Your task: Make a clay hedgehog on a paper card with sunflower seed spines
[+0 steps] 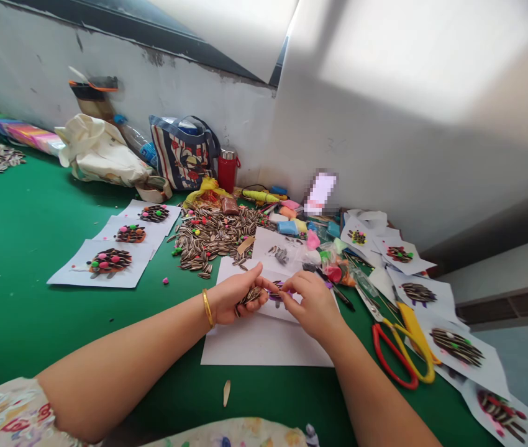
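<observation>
My left hand (240,297) is cupped around several striped sunflower seeds (249,297), palm partly up, with a gold bangle on the wrist. Its index finger reaches toward the purple clay piece (275,294) on the white paper (264,341). Over that same piece, my right hand (313,304) has thumb and index finger pinched together. Whatever lies between those fingertips is too small to make out. Seeds stick to the purple clay, which both hands partly hide. Behind the hands spreads a large pile of sunflower seeds (217,233) with small coloured balls among them.
Red-and-yellow scissors (401,351) lie right of my right hand beside a yellow cutter (413,329). Sheets with seed-covered figures lie left (71,273) and right (492,366). Clay packets (313,241), a red flask (228,171) and a striped bag (182,155) stand along the wall.
</observation>
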Motion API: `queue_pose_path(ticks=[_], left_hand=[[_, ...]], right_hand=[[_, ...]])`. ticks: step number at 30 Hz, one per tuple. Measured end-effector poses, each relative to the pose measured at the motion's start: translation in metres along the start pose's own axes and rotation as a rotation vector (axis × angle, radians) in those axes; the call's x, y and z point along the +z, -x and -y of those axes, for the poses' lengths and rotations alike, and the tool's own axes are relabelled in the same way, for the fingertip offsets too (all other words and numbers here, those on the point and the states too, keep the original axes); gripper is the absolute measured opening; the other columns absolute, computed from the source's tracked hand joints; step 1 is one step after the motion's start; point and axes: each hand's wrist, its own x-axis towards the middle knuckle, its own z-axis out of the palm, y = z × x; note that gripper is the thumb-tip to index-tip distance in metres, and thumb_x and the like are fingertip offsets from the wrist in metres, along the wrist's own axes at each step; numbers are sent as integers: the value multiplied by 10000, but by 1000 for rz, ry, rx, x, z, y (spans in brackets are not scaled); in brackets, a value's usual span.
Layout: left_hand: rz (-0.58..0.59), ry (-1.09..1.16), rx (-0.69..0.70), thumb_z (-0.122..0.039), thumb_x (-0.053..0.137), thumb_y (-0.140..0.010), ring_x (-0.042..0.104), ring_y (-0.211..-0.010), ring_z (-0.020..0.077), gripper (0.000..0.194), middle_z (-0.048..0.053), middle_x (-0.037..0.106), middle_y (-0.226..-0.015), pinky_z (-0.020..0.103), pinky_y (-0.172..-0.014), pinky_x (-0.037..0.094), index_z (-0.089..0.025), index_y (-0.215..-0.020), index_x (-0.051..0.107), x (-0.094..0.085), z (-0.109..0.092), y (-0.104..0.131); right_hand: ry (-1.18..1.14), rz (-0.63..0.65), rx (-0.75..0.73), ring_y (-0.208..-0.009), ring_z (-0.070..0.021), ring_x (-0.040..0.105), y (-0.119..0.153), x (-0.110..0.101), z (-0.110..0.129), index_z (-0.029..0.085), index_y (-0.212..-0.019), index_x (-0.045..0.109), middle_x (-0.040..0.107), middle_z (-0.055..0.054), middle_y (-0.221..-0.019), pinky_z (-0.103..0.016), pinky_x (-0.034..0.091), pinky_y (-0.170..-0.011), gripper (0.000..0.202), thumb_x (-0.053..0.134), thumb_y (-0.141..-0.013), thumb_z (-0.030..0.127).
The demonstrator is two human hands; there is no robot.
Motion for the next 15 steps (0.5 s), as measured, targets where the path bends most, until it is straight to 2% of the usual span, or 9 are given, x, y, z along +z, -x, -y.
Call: queue_pose_path(ticks=[3, 7, 11, 15], left_hand=[[22, -43, 7, -782, 463, -781, 333, -398, 44, 660, -7, 569, -663, 183, -382, 68, -164, -962, 606, 3, 2, 1], [97, -147, -1, -869, 388, -724, 333, -372, 47, 747, 22, 610, -650, 199, -369, 59, -160, -855, 581, 10, 6, 2], [100, -198, -32, -913, 338, -685, 338, -349, 50, 793, 29, 609, -611, 204, -357, 64, -162, -810, 561, 15, 9, 2], [106, -183, -38, -899, 345, -702, 345, -349, 51, 773, 28, 607, -613, 195, -354, 76, -167, -818, 562, 13, 10, 1]], right_hand=[[-81, -25, -61, -807, -180, 565, 2, 4, 7, 207, -893, 708, 629, -42, -813, -302, 409, -733, 146, 565, -911, 224], [-93, 2, -108, -808, -178, 566, 2, 14, 12, 234, -992, 721, 628, -39, -820, -306, 416, -745, 184, 552, -922, 213], [-64, 38, -136, -821, -182, 560, 1, 23, 12, 216, -942, 724, 632, -44, -840, -308, 409, -768, 131, 601, -898, 217], [-72, 45, -149, -821, -182, 558, 1, 22, 12, 205, -901, 714, 625, -47, -837, -308, 410, -775, 138, 576, -908, 203]])
